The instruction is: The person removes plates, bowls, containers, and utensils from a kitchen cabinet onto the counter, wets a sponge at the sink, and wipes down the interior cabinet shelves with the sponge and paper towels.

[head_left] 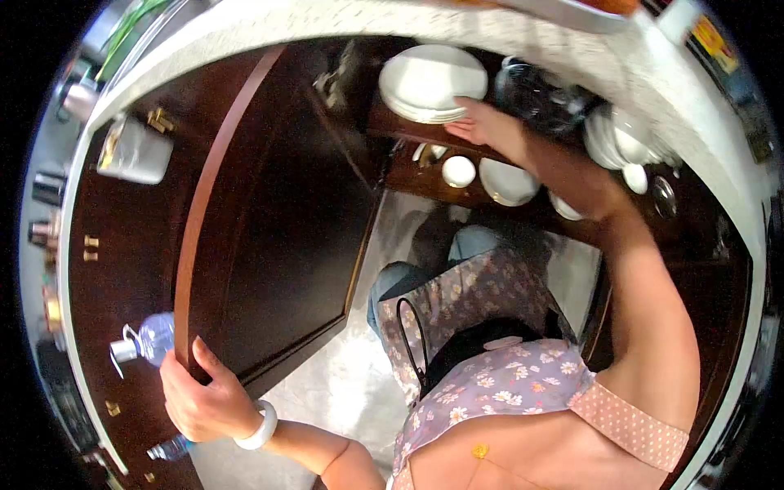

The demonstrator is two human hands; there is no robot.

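Note:
With its fingers wrapped round the edge, my left hand [208, 398] holds a dark brown cabinet door [290, 220] that stands open. My right hand [488, 129] reaches into the cabinet at a stack of white plates [431, 75] on the upper shelf. Its thumb lies over the plates' right rim and the fingers are at the stack's lower side; how many plates it grips I cannot tell. Right of that stack sits a dark glass dish or bowl [539, 94]. More white bowls [616, 135] stand farther right, partly behind my arm.
Below, a lower shelf carries a small white bowl [458, 171] and a larger white dish [508, 181]. Past the door's outer side are a clear pump bottle [157, 337] and a light grey bin [137, 152]. A pale countertop [327, 23] curves overhead.

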